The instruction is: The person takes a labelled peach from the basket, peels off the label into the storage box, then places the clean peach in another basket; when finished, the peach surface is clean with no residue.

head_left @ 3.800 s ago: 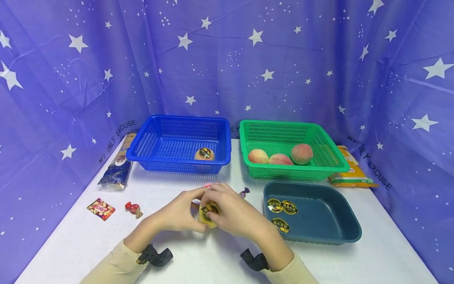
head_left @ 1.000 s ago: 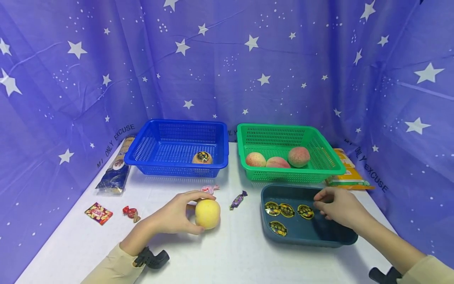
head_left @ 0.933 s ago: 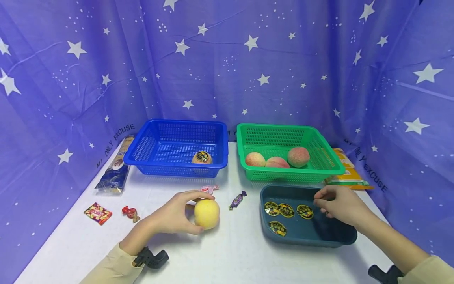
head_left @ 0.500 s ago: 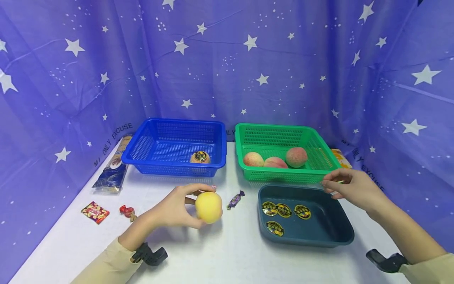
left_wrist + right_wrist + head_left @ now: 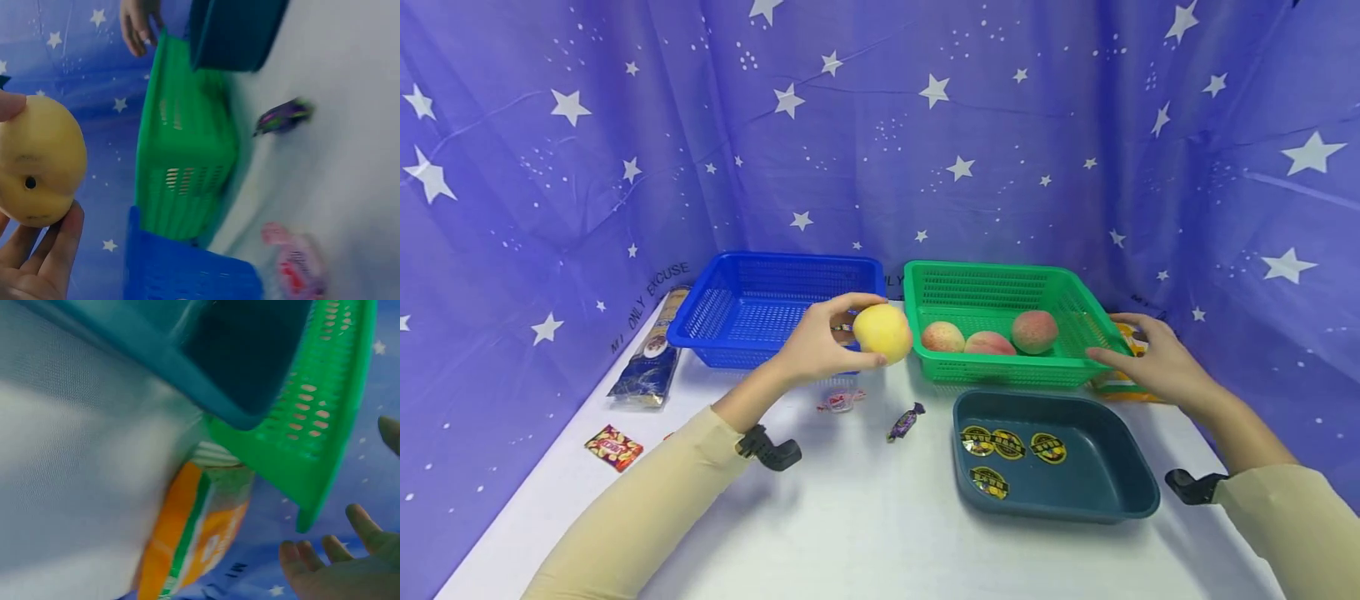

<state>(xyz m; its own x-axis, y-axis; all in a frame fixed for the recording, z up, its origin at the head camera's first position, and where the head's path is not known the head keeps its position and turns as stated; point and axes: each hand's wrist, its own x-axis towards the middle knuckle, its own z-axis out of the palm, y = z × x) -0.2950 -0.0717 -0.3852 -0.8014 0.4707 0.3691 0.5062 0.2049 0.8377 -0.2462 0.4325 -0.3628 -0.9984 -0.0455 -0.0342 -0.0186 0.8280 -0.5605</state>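
Nearest me, the dark teal tray [image 5: 1131, 487] sits on the white table [image 5: 865, 533] with four round stickers [image 5: 1009, 444] stuck to its floor. Two wrapped candies [image 5: 904, 421] lie on the table between the tray and the left arm.

Step in hand, as I judge it: a bare yellow peach [image 5: 883, 332] is carried in the air at the gap between the two baskets. The left hand [image 5: 820, 342] grips it, thumb on top and fingers curled under (the left wrist view shows the same, peach [image 5: 39, 169] cradled against the fingertips). No sticker shows on its visible sides.

The right hand [image 5: 1153, 358] lies open, fingers loosely spread, at the right rim of the green basket [image 5: 1105, 342]; whether it touches the rim I cannot tell. It holds nothing.

Next move, I judge, calls for a choice of basket: the peach hangs nearly level with both rims, so it needs a small lift to clear either wall, then a gentle set-down.

Farther back, the green basket holds three reddish peaches [image 5: 988, 342]; the blue basket [image 5: 730, 312] lies left of it.
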